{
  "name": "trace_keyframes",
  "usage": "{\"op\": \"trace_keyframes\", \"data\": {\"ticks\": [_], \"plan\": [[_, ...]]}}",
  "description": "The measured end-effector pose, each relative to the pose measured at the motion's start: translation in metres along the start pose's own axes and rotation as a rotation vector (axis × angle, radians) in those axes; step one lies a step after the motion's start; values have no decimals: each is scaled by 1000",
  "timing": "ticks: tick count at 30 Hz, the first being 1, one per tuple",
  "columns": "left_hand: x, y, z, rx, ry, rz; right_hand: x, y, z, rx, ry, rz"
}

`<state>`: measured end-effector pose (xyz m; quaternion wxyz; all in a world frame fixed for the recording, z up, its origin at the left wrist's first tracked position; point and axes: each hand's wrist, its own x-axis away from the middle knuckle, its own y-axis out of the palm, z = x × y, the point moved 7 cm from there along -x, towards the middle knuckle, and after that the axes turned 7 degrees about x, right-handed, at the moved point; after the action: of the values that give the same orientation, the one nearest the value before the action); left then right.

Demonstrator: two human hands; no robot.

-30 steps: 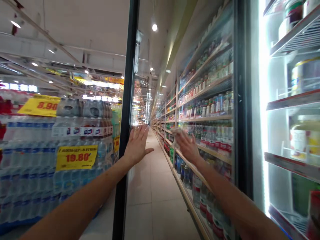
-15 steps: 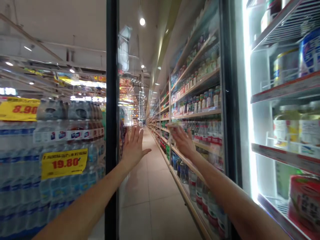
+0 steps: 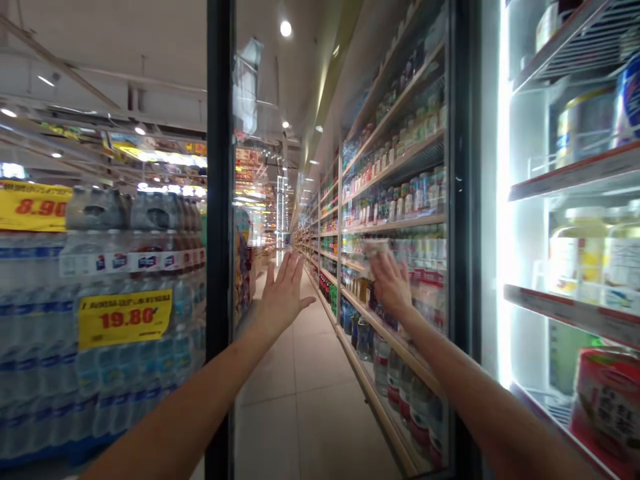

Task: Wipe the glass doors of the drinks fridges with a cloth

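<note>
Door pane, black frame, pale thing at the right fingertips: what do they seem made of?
Door pane: likely smooth, clear glass; the aisle shows through. Black frame: perhaps coated metal or plastic, being dark and mostly matte. Pale thing: possibly cloth or paper; no shine showing, but blurred.

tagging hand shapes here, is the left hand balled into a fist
No, the left hand is open, its fingers stretched out and its thumb out to the side.
</note>
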<state>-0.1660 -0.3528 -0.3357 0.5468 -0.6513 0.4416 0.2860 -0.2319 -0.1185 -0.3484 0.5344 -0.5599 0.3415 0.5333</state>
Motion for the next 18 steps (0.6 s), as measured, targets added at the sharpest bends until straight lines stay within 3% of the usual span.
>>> {"op": "trace_keyframes", "data": {"ticks": [2, 4, 6, 10, 12, 13, 14, 16, 18], "plan": [[0, -1, 0, 3, -2, -2, 11, -5, 57, 39, 401, 55], [0, -2, 1, 10, -8, -11, 19, -9, 78, 48, 568, 103], [-1, -3, 2, 21, -18, -35, 19, -9, 56, 32, 469, 105], [-3, -5, 2, 20, -39, -59, 23, 4, -37, -37, -111, 19], [-3, -6, 1, 17, -41, -59, 32, 8, -49, -47, -288, 3], [-3, -7, 2, 17, -41, -57, 34, 8, -36, -39, -239, 5], [-2, -7, 2, 17, -41, -52, 34, 8, -12, -24, -87, 13], [2, -6, 6, 18, -27, -43, 39, 6, 48, 4, 351, 30], [8, 0, 16, 24, 23, -57, 47, 4, 80, 13, 653, 35]]}}
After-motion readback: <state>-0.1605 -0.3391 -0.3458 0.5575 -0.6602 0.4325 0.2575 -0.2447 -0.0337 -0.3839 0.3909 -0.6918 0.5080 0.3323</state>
